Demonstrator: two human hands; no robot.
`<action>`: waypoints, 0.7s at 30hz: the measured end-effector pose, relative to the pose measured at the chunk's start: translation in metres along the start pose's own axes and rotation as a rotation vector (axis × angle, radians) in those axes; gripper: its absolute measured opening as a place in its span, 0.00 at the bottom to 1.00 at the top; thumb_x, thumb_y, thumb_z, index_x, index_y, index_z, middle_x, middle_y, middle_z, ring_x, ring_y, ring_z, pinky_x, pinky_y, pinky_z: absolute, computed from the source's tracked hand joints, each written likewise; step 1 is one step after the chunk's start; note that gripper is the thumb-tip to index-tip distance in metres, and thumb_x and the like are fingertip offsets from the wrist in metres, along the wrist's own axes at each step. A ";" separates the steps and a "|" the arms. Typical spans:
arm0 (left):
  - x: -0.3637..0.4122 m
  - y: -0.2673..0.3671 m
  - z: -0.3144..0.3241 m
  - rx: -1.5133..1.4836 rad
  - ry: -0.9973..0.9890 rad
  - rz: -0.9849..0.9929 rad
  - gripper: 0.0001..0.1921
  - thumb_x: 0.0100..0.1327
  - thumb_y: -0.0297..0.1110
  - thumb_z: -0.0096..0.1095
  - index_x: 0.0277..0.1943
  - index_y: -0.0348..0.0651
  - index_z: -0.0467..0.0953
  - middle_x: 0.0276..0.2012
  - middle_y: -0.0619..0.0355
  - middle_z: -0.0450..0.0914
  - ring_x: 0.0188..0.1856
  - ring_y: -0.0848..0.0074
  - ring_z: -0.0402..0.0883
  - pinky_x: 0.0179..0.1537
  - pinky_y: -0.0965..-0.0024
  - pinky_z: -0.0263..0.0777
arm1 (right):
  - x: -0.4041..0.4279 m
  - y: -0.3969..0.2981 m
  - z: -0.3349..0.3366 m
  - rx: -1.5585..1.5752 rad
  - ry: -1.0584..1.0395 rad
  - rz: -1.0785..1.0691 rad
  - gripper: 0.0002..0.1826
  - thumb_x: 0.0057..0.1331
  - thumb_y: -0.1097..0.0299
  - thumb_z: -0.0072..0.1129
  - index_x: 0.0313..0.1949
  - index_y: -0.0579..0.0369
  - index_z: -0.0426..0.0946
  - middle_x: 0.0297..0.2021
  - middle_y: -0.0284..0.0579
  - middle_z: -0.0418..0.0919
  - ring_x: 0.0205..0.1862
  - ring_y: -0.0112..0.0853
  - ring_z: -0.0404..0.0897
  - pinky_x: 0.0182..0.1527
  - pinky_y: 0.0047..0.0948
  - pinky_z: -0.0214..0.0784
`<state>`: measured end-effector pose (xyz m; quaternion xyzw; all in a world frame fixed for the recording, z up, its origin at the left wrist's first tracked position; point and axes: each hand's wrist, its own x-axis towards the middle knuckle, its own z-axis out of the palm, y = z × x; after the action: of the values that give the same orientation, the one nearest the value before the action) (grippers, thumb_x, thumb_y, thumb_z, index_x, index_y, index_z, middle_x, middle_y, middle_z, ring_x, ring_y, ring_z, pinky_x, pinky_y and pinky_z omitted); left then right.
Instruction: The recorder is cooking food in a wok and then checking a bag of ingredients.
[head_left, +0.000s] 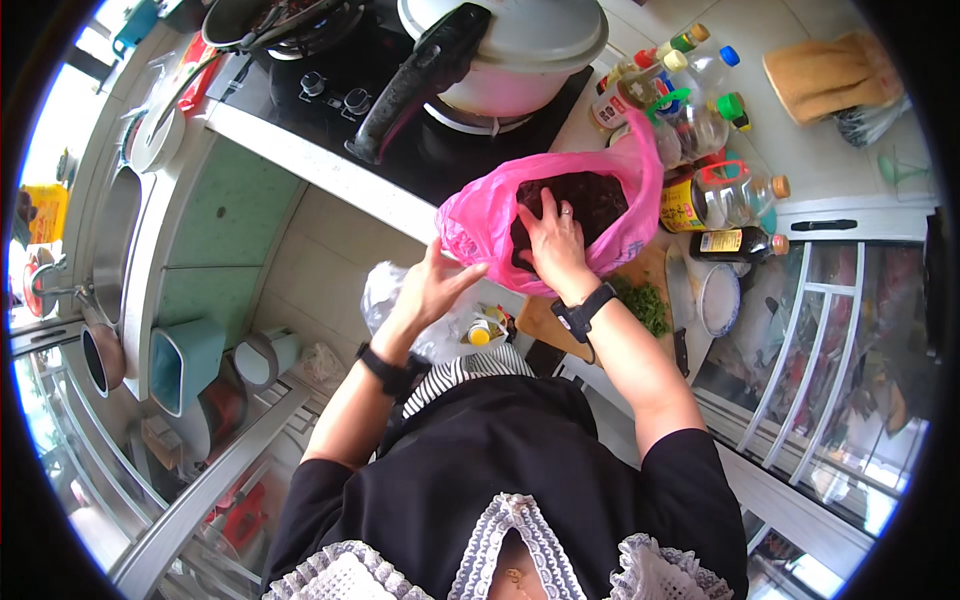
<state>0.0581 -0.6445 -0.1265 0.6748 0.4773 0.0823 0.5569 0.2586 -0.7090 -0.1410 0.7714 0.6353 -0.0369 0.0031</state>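
A pink plastic bag stands with its mouth wide, at the counter's edge beside the stove; dark reddish-brown contents fill it. My right hand reaches into the bag, fingers spread and touching the dark contents. My left hand is at the bag's left side, thumb and fingers apart; whether it touches the plastic is hard to tell. Under and beside the bag lies a wooden cutting board with chopped green herbs. A knife rests at the board's right edge, next to a small white bowl.
A large pressure cooker sits on the black gas stove, its handle jutting towards me. A wok is farther left. Several bottles crowd the counter at right. A clear plastic bag hangs below my left hand.
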 end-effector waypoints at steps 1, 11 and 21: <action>0.010 0.000 0.012 0.056 0.026 0.039 0.44 0.47 0.55 0.65 0.54 0.24 0.57 0.31 0.43 0.79 0.35 0.58 0.79 0.37 0.66 0.72 | -0.001 0.005 0.000 -0.004 -0.009 0.003 0.36 0.42 0.65 0.67 0.53 0.44 0.64 0.56 0.56 0.57 0.53 0.57 0.63 0.44 0.50 0.66; -0.002 0.017 0.016 -0.290 0.082 0.275 0.17 0.54 0.24 0.54 0.48 0.37 0.70 0.23 0.56 0.79 0.18 0.83 0.72 0.24 0.77 0.67 | -0.016 0.093 -0.036 0.317 0.307 0.239 0.19 0.57 0.67 0.57 0.46 0.65 0.68 0.40 0.55 0.74 0.42 0.43 0.74 0.43 0.32 0.68; -0.019 0.016 0.011 -0.361 0.120 0.330 0.18 0.54 0.24 0.57 0.50 0.34 0.68 0.22 0.54 0.77 0.19 0.85 0.69 0.24 0.79 0.66 | -0.003 0.092 -0.058 0.375 0.156 0.254 0.14 0.57 0.66 0.56 0.37 0.65 0.73 0.33 0.51 0.76 0.34 0.38 0.76 0.38 0.28 0.68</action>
<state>0.0635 -0.6645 -0.1093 0.6270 0.3703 0.2961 0.6181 0.3508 -0.7267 -0.0867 0.8327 0.5136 -0.0936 -0.1846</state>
